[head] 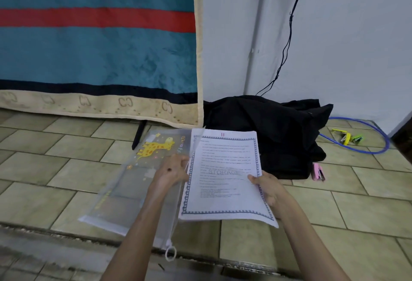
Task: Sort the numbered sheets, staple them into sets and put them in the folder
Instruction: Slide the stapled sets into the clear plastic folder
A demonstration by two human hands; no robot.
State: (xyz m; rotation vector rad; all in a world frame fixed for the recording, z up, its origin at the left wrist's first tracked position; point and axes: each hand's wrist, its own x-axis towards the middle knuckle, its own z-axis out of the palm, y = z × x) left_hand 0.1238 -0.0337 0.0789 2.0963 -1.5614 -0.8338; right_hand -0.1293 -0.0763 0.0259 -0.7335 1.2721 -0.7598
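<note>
Head view, near to far. Below both forearms runs a worn grey step edge [66, 249]; beyond it a floor of beige rectangular tiles [334, 209]. The left hand [170, 172] pinches the right edge of a translucent zip folder [124, 189], printed with a yellow giraffe, its white pull loop [170, 254] hanging toward the viewer. The right hand [266, 186], thumb curled on top, grips the right margin of a stack of bordered sheets [225, 176], whose left edge overlaps the folder's opening beside the left hand. The top sheet reads "11" in red at its head and "STORAGE" at mid-page; the remaining print is too small to read. Beyond the right hand lies a black bag [274, 131], with a pink stapler [318, 171] just right of it. Farther right, yellow and green staplers [346, 139] lie inside a blue cable loop [365, 133]. Beyond the left hand hangs a teal blanket [95, 42] with a red stripe and a beige border bearing "CC" motifs. The white wall [345, 46] carries a black cord [287, 35].
</note>
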